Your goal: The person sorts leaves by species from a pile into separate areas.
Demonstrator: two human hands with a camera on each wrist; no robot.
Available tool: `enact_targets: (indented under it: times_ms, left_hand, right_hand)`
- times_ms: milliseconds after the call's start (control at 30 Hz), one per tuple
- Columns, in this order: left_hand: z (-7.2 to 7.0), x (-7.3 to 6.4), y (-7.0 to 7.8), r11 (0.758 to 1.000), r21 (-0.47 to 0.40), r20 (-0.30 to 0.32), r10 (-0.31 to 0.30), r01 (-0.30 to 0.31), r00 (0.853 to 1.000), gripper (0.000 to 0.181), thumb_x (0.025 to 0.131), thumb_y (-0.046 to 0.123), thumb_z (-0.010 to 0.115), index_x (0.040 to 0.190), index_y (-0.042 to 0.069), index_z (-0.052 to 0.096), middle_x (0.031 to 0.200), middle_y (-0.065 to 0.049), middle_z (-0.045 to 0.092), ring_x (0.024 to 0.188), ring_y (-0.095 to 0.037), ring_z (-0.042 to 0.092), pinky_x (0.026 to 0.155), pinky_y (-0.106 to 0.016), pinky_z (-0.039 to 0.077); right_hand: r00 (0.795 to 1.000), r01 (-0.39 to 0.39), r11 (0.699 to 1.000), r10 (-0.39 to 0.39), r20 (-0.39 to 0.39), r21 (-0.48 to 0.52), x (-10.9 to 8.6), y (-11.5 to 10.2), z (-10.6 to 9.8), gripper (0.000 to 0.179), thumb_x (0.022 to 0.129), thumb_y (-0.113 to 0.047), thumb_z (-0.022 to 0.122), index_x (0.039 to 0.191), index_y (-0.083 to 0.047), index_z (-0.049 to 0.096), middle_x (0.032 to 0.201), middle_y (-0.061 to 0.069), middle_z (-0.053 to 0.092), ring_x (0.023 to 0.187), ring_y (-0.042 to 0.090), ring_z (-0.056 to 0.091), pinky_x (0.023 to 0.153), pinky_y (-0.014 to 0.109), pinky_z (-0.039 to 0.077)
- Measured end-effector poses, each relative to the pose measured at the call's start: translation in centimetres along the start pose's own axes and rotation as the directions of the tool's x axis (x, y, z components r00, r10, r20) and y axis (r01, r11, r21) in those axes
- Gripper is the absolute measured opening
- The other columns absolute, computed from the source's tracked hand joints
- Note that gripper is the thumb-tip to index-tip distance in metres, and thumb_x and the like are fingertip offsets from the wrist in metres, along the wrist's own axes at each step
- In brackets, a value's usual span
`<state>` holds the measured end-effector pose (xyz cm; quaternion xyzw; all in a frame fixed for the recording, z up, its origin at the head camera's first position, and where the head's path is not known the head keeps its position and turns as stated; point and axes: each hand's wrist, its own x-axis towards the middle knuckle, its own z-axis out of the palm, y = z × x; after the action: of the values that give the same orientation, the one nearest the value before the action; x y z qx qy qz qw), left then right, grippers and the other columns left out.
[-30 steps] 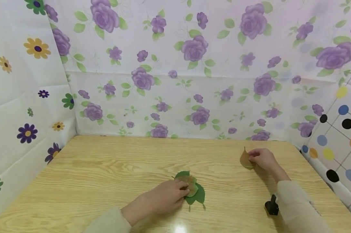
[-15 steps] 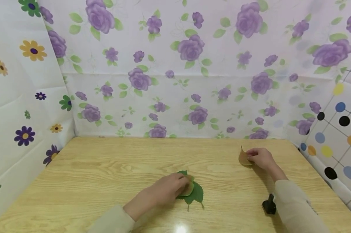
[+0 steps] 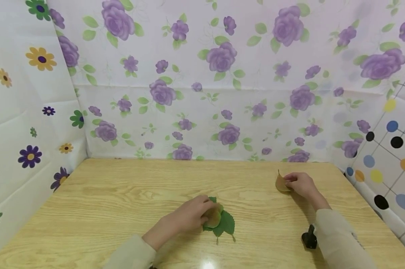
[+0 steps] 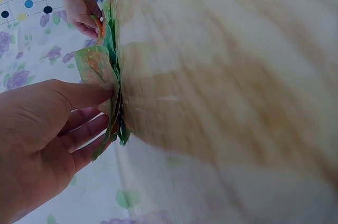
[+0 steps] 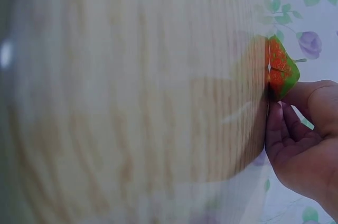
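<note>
Near the middle of the wooden table (image 3: 138, 186), my left hand (image 3: 185, 216) pinches the edge of an orange-and-green leaf (image 3: 214, 219) lying over green toothed leaves (image 3: 227, 224). In the left wrist view, the thumb lies on that leaf (image 4: 94, 64), while the other fingers are under the leaf pile. Further right and back, my right hand (image 3: 302, 184) pinches the edge of another orange leaf (image 3: 281, 184), tilted up with its stem pointing away. The right wrist view shows this leaf (image 5: 283, 68) as orange with a green rim; the fingertips partly hide its edge.
A small black object (image 3: 310, 239) stands on the table beside the right sleeve (image 3: 340, 235). Floral sheeting (image 3: 195, 112) hangs along the back edge, with patterned sheets on the left (image 3: 31, 123) and right (image 3: 383, 168).
My left fingers have shifted slightly left and back, and the top leaf of the pile is lifted at its edge. The right hand and its leaf stay almost in place.
</note>
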<state>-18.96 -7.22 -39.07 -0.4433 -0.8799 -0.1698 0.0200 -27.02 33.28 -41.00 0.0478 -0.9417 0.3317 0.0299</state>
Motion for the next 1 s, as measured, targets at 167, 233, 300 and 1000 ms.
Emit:
enact_targets:
  times_ms: [167,233,300,1000]
  left_hand:
    - [0.2,0.0,-0.2,1.000,0.020,-0.026,0.020,-0.020,0.999,0.038,0.087,-0.003,0.068,0.124,0.008,0.062,0.097,-0.003,0.054,0.083,-0.010,0.047,0.070,-0.018,0.045]
    - [0.3,0.0,-0.2,0.999,0.027,-0.037,0.025,-0.024,0.999,0.035,0.088,-0.004,0.067,0.121,0.006,0.063,0.096,-0.004,0.055,0.083,-0.010,0.049,0.071,-0.017,0.045]
    - [0.4,0.0,-0.2,0.999,0.032,-0.049,0.023,-0.021,0.999,0.028,0.087,-0.003,0.068,0.114,0.004,0.064,0.095,-0.004,0.056,0.084,-0.011,0.051,0.071,-0.017,0.046]
    - [0.7,-0.7,-3.8,0.711,-0.662,0.044,-0.279,0.237,0.959,0.004,0.093,0.006,0.063,0.096,0.003,0.063,0.091,-0.002,0.062,0.086,-0.016,0.060,0.074,-0.027,0.051]
  right_hand:
    - [1.000,0.002,1.000,-0.002,-0.007,-0.003,-0.1,0.2,0.2,0.021,0.089,-0.001,0.063,0.105,0.013,0.064,0.092,0.021,0.067,0.089,0.037,0.061,0.078,0.047,0.051]
    - [1.000,0.001,1.000,-0.001,-0.009,-0.004,-0.1,0.3,0.2,0.021,0.089,0.000,0.063,0.105,0.013,0.064,0.092,0.020,0.067,0.089,0.037,0.061,0.077,0.047,0.051]
    - [1.000,-0.002,1.000,0.002,-0.008,-0.002,-0.1,0.4,0.2,0.021,0.089,0.000,0.063,0.105,0.013,0.064,0.092,0.020,0.067,0.089,0.037,0.062,0.077,0.046,0.051]
    - [1.000,0.006,1.000,-0.006,-0.001,-0.017,0.0,-0.1,0.2,0.021,0.089,0.001,0.063,0.106,0.014,0.063,0.094,0.023,0.066,0.089,0.038,0.062,0.076,0.045,0.052]
